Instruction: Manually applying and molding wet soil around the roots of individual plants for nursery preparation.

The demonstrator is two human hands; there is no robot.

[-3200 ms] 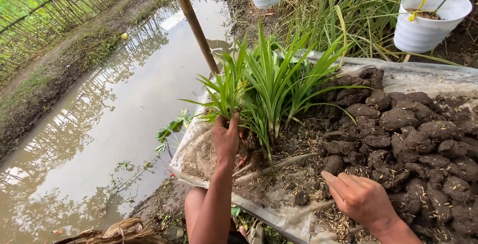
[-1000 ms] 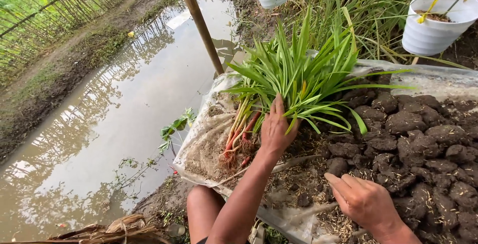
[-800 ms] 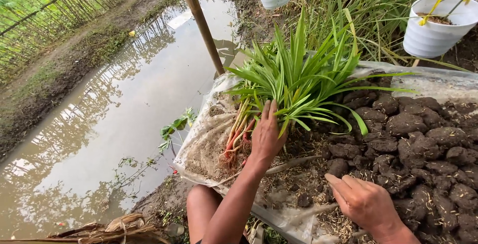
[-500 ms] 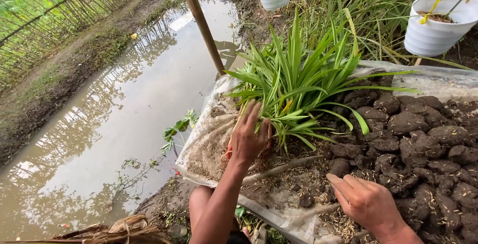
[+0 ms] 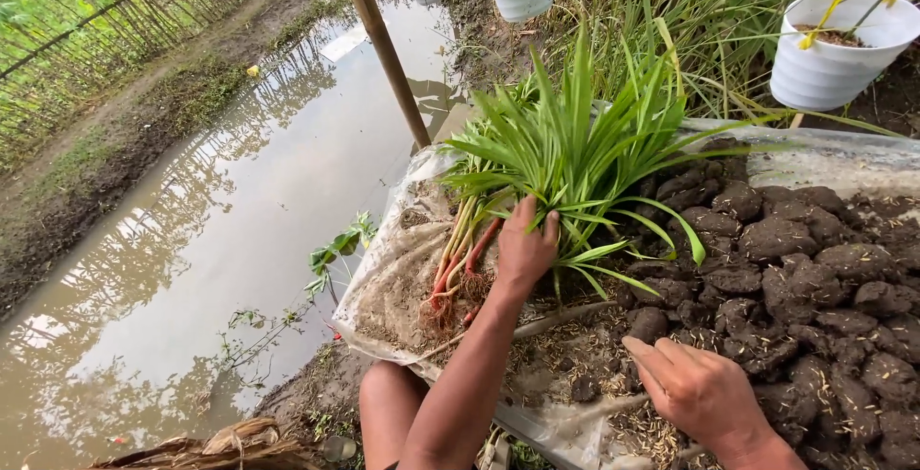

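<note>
Left hand [image 5: 525, 248] now closed around the seedling bundle [image 5: 565, 149], which I see laid lower than half a second back, reddish roots on the plastic sheet [image 5: 383, 288]. Right hand [image 5: 702, 391] unchanged, fingers loosely spread, flat over husk-strewn soil beside the dark clods [image 5: 795, 259]. Muddy water [image 5: 192, 240] left.

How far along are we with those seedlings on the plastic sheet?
Done: the seedling bundle is uprooted, reddish roots bare, and lies on the plastic sheet. In hand: the left hand presses on its stems; the right hand rests open beside the soil clods. Left: no seedling stands planted; the white pot shows only soil and some yellowed leaves.
</note>
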